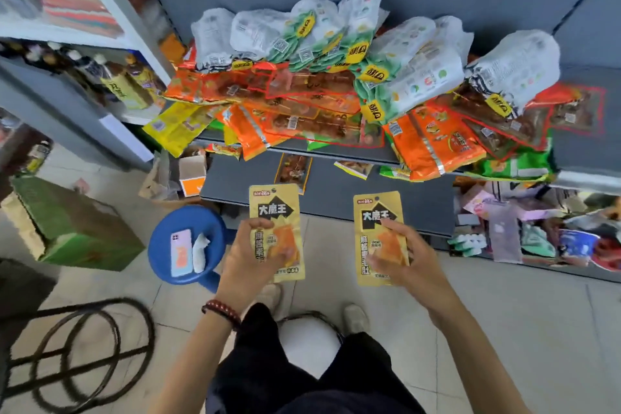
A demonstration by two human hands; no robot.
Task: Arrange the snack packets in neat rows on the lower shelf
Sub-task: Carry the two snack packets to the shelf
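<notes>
Packets (336, 84) lie heaped on the upper shelf (293, 147), a phone (181, 252) on the stool (188, 218).

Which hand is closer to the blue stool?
Left. The left hand, gripping a gold packet, is just beside the blue stool; the right hand, gripping the other gold packet, is farther right.

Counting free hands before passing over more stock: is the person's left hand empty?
No, the left hand grips a gold snack packet by its lower half.
</notes>
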